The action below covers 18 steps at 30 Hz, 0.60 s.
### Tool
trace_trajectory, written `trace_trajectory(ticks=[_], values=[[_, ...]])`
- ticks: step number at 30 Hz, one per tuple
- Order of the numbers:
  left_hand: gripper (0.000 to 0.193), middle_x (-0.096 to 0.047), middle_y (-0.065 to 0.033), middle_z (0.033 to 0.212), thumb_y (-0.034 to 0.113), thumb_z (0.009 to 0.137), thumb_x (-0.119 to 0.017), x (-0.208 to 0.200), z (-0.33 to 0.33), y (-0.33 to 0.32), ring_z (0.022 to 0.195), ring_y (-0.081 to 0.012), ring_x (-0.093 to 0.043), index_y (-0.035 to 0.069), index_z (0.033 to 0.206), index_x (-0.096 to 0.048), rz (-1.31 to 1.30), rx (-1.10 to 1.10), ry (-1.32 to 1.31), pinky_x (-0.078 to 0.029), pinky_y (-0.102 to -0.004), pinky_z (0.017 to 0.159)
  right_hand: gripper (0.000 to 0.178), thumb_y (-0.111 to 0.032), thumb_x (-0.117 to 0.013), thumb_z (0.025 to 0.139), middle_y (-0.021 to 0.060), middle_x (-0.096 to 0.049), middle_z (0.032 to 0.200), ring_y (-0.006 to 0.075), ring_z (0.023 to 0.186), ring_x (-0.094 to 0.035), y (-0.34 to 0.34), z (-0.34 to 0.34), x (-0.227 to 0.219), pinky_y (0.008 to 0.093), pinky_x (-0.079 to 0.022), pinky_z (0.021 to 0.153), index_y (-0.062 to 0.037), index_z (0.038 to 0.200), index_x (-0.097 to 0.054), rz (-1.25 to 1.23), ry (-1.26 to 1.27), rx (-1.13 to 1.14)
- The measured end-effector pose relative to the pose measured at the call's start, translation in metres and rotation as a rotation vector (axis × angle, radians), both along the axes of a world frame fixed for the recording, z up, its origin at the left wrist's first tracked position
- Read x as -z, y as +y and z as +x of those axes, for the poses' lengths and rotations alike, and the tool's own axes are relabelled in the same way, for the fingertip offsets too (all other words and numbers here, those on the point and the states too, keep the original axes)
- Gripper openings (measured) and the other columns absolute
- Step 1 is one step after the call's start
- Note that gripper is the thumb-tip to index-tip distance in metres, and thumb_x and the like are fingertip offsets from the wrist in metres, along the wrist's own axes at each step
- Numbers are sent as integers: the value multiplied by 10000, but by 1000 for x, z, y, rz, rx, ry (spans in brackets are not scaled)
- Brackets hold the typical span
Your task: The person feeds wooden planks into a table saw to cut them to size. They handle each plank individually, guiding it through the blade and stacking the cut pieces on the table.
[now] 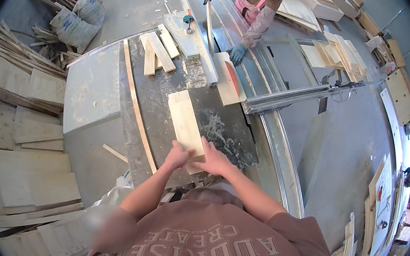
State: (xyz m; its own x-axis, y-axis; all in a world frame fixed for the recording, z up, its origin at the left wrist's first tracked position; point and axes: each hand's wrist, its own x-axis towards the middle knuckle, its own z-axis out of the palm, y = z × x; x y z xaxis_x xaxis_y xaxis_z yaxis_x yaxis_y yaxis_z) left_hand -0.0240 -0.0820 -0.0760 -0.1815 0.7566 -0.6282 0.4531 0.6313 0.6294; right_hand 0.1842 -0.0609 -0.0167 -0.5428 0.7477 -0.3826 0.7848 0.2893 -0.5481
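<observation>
On the dark table (pixel 154 101), both hands' fingers (pixel 208 148) hold a board (pixel 185 123) (long axis forward-left).

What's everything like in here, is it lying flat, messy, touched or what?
Near pale board: lying flat
Left grip: touching its left side
Right grip: touching its right side
Long wooden strip: lying flat
Dark tabletop: streaked with pale marks
Loose boards: overlapping
White sacks: bulging
Co-worker's blue gloves: worn
</observation>
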Motion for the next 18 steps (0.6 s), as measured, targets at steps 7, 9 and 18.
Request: trace_trajectory(ticks=[7,9,18], values=[[776,-741,-216,1132,332,923,-847,-17,-3,-4,818,-258,-765,-60,1422,-400,21,-149,-115,-607,-367,562,689,-531,-733,970,221,-649,1285,439,1196,-661,47,58,52,532,-547,996,38,1330,-582,165,159,474],[744,-746,-197,1135,321,911,-859,-20,-2,4,820,-242,-763,-53,1402,-444,11,-171,-126,-603,-354,554,648,-512,-742,967,224,-650,1283,436,1189,-666,65,71,68,538,-549,984,25,1299,-595,220,69,513],[634,-773,-146,1043,357,892,-897,-25,-3,9,772,-236,-757,-10,1301,-581,-51,-197,-137,-585,-365,563,556,-458,-779,949,171,-606,1272,375,1258,-587,116,82,79,527,-487,1046,-19,1236,-593,324,-143,585]])
